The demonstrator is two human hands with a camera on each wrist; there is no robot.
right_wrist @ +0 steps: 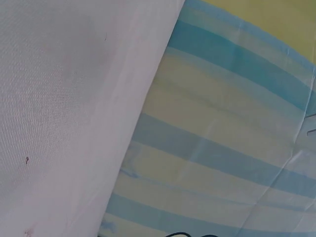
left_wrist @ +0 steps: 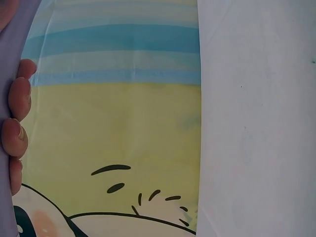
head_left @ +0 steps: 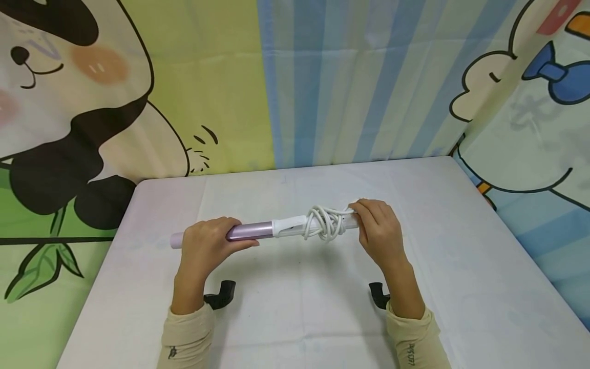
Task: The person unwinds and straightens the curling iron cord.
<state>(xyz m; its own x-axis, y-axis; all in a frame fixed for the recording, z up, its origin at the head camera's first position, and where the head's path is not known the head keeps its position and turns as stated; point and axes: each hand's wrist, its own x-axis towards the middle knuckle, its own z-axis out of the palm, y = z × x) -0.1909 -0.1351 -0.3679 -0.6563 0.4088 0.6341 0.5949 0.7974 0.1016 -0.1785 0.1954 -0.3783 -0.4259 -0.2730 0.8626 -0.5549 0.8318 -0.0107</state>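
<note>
Spanning the hands: wand [head_left: 251, 231], purple toward the left, white toward the right, seemingly lifted over the table [head_left: 299, 323].
Cord [head_left: 326, 223]: white, looped messily round the white part, I guess to keep it from trailing.
Left hand [head_left: 206, 247]: fingers wrapped round the purple part, thumb along the near side, probably bearing most of the weight. Purple end pokes out past it.
Right hand [head_left: 381, 238]: fingers and thumb bent in, pinching the white end, likely to steady it. Can't tell if it grips the cord too.
Sleeves [head_left: 188, 335]: beige, clear of both hands.
Backdrop [head_left: 332, 92]: stripes and cartoons behind the table.
</note>
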